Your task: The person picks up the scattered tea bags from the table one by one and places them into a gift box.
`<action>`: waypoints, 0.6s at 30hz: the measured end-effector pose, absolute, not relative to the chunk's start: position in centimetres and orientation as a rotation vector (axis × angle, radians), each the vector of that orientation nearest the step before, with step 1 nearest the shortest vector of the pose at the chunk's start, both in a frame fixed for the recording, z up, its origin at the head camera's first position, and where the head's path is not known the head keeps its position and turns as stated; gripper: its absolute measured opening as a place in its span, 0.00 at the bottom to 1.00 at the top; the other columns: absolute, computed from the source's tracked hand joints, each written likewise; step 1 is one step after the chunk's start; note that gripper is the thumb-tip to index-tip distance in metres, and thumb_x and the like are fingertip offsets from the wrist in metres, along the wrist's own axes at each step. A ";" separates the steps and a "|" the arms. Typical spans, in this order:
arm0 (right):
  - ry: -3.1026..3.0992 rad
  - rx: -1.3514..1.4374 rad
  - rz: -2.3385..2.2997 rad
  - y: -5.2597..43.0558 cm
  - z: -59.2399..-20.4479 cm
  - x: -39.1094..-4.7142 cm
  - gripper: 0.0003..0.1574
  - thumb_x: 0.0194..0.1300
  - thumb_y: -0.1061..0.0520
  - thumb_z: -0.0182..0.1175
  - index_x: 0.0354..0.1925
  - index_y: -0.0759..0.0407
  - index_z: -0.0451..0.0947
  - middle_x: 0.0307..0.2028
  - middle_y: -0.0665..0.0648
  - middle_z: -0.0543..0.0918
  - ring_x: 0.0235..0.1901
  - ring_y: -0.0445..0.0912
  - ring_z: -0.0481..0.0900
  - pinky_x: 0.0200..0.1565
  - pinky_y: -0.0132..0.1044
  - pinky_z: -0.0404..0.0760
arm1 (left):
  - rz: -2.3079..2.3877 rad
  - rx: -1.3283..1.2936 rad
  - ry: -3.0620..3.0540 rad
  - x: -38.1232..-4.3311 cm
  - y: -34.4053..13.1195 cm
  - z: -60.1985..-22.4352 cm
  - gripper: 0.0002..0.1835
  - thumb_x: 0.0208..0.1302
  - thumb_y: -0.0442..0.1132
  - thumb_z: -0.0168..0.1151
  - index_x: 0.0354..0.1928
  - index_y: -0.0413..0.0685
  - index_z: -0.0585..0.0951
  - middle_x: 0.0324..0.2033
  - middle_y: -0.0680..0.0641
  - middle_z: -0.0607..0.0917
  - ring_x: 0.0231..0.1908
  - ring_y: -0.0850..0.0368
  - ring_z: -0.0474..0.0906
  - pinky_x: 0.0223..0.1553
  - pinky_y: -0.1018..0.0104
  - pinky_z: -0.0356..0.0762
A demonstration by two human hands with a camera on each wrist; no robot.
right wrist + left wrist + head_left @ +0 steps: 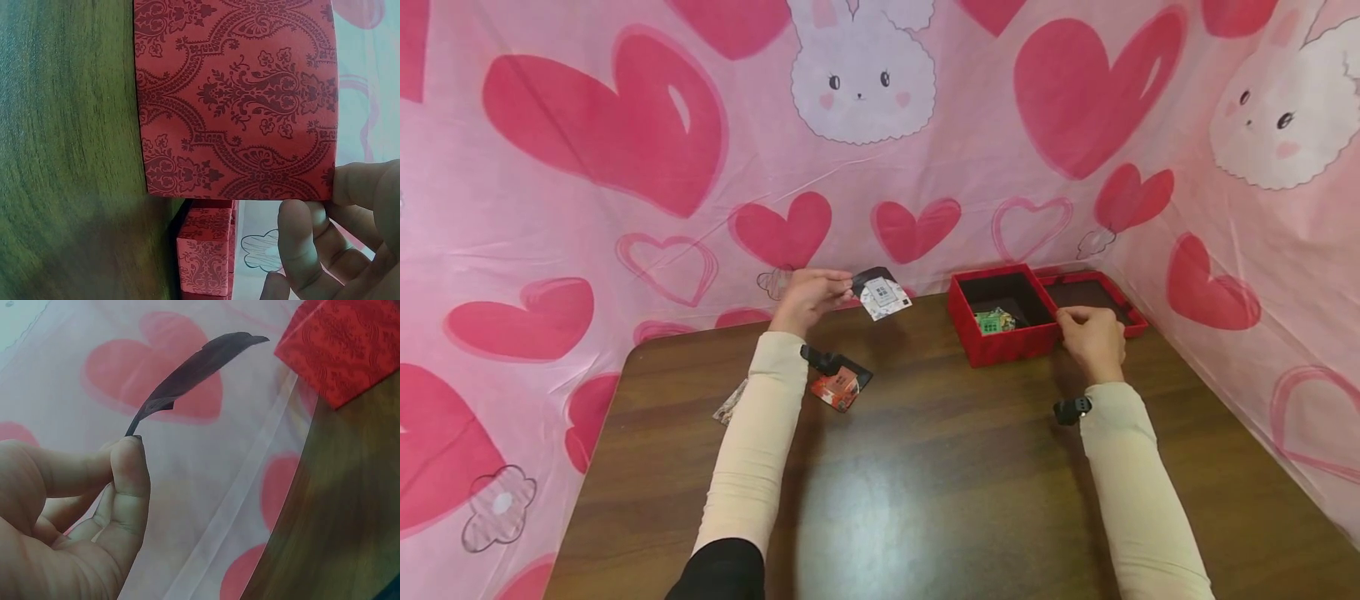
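Observation:
Raised over the far side of the table, my left hand (811, 300) pinches one edge of a small flat black-and-white packet (882, 294) between thumb and fingers. From the left wrist, this packet (194, 372) appears nearly edge-on, dark and slightly curved. My right hand (1093, 342) holds the near right corner of a red box (1009, 345) at its rim. Thumb and fingertips meet at that corner of the patterned box (244, 106) in the right wrist view. Green and yellowish packets (996, 321) lie inside the open-topped box, against its dark lining.
A red lid (1137, 321) lies inside-up just right of the box. An orange-and-black packet (841, 385) rests on the brown table (940, 467) beside my left wrist. Another packet (727, 406) is partly hidden by the left sleeve. A heart-patterned cloth (917, 167) rises behind.

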State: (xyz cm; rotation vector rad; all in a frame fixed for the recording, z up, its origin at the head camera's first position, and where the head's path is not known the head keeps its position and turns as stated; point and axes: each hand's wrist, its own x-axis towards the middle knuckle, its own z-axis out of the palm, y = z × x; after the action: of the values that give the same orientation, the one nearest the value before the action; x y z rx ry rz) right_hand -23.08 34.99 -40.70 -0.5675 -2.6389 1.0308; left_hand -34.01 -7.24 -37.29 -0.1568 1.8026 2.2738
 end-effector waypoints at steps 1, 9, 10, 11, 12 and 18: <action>-2.638 -0.569 1.035 35.0 -40.7 -23.1 0.24 0.71 0.39 0.54 0.53 0.48 0.87 0.42 0.63 0.87 0.59 0.68 0.70 0.48 0.67 0.71 | 2.277 -0.168 1.793 -34.1 -6.9 -37.3 0.15 0.63 0.19 0.61 0.52 0.24 0.80 0.34 0.39 0.83 0.25 0.57 0.80 0.29 0.72 0.83; -2.633 -0.578 1.030 35.3 -40.5 -23.0 0.25 0.71 0.38 0.54 0.53 0.48 0.87 0.41 0.63 0.87 0.59 0.68 0.71 0.49 0.68 0.71 | 2.283 -0.168 1.721 -34.4 -3.9 -36.6 0.16 0.64 0.18 0.60 0.54 0.23 0.79 0.28 0.42 0.83 0.22 0.58 0.79 0.27 0.71 0.83; -2.635 -0.576 1.030 35.3 -40.5 -23.1 0.25 0.71 0.38 0.54 0.53 0.48 0.87 0.40 0.63 0.88 0.58 0.68 0.71 0.48 0.67 0.72 | 2.279 -0.161 1.723 -34.3 -3.5 -36.5 0.16 0.64 0.18 0.60 0.54 0.23 0.79 0.28 0.42 0.83 0.22 0.58 0.79 0.28 0.71 0.84; -2.637 -0.573 1.031 35.3 -40.5 -23.1 0.25 0.71 0.38 0.54 0.53 0.48 0.87 0.39 0.62 0.88 0.58 0.67 0.71 0.48 0.67 0.72 | 2.277 -0.161 1.723 -34.3 -3.1 -36.3 0.16 0.63 0.18 0.60 0.53 0.23 0.80 0.27 0.42 0.83 0.22 0.58 0.79 0.29 0.71 0.84; -2.638 -0.571 1.032 35.3 -40.6 -23.1 0.25 0.71 0.38 0.54 0.53 0.48 0.87 0.38 0.61 0.88 0.58 0.67 0.71 0.48 0.66 0.72 | 2.277 -0.160 1.731 -34.3 -2.7 -36.3 0.16 0.63 0.18 0.61 0.53 0.23 0.80 0.27 0.42 0.84 0.22 0.58 0.79 0.28 0.71 0.83; -2.632 -0.571 1.041 35.2 -40.8 -23.0 0.24 0.71 0.39 0.54 0.52 0.48 0.87 0.34 0.58 0.89 0.57 0.66 0.73 0.49 0.65 0.72 | 2.287 -0.152 1.712 -34.1 -1.1 -36.1 0.14 0.63 0.19 0.62 0.51 0.25 0.82 0.30 0.40 0.84 0.23 0.57 0.80 0.28 0.72 0.83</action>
State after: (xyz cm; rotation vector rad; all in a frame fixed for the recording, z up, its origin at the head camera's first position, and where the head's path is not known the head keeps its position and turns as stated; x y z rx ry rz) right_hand -23.03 35.22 -40.79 -0.5711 -2.6319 1.0413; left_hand -34.14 -1.11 -36.14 -0.1517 1.7118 2.2874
